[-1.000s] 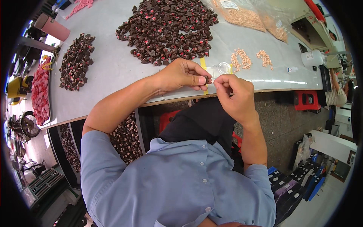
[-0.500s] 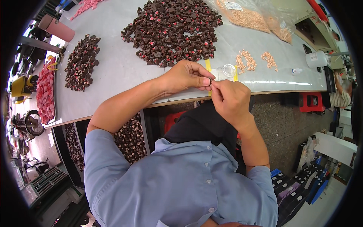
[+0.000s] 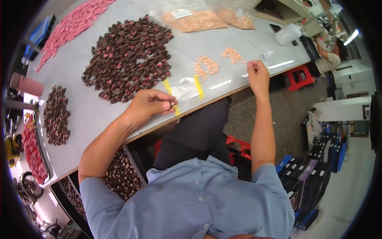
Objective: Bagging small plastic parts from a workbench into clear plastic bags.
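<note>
My left hand (image 3: 148,106) pinches a small dark brown piece with a pale spot (image 3: 172,103) between thumb and fingertips, just above the table's front edge. Beside it, a round clear dish (image 3: 186,85) sits between two yellow tape strips (image 3: 198,87). Off to the right, my right hand (image 3: 258,75) hovers at the front edge with its fingers curled together; whatever they might hold is too small to see. Two small heaps of pale orange bits (image 3: 207,67) lie left of that hand. A big pile of dark brown pieces with red spots (image 3: 129,59) spreads beyond my left hand.
On the left are a smaller dark pile (image 3: 56,115), a tray of pink pieces (image 3: 34,151) and a pink cylinder (image 3: 26,84). Bags of pale bits (image 3: 195,20), a white bottle (image 3: 288,34) and more pink pieces (image 3: 75,26) lie farther back. A red stool (image 3: 300,77) stands beyond.
My right hand has left the left hand and moved right along the table edge. The left hand keeps its dark piece. The whole view has turned and shifted.
</note>
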Demonstrator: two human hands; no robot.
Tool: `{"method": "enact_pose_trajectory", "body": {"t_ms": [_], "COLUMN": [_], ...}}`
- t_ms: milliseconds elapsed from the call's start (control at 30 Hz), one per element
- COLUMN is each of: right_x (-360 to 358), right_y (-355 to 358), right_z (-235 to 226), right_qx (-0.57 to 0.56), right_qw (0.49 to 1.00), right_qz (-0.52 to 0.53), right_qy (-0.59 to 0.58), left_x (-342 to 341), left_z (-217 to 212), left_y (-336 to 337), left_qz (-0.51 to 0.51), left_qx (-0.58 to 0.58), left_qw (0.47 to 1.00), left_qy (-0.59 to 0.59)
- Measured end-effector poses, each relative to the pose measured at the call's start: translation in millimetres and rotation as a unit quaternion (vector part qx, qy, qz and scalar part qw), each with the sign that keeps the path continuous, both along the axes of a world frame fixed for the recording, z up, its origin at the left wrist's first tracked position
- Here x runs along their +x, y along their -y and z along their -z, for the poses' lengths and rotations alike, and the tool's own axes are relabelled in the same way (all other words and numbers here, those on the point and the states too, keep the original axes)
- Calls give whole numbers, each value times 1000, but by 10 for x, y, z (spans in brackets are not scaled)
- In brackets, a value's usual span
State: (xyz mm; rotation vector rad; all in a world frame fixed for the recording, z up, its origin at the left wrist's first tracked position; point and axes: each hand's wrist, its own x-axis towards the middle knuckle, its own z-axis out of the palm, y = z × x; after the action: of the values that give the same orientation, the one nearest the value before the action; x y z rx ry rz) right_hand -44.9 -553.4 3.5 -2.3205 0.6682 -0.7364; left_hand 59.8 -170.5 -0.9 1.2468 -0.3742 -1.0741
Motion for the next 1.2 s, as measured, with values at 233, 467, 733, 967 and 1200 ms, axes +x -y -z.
{"method": "enact_pose_trajectory", "body": {"t_ms": [233, 467, 733, 967, 1200], "right_x": [161, 275, -29, -112, -132], "right_y": [80, 68, -696, -1817, -2021], "right_z": [7, 35, -270, -277, -214], "right_qx": [-75, -137, 72, 95, 50], "right_qw": [989, 975, 991, 934, 929], "right_qz": [-62, -55, -109, -340, -358], "right_qy": [-110, -163, 38, 60, 78], "left_x": [-2, -10, 12, 30, 19], "left_z": [13, 20, -65, -74, -41], "left_y": [48, 26, 37, -4, 4], "left_qz": [-11, -6, 5, 77, 99], "left_qx": [11, 6, 3, 21, 17], "left_qw": [1000, 1000, 1000, 996, 995], "left_qy": [2, -7, -26, -35, -27]}}
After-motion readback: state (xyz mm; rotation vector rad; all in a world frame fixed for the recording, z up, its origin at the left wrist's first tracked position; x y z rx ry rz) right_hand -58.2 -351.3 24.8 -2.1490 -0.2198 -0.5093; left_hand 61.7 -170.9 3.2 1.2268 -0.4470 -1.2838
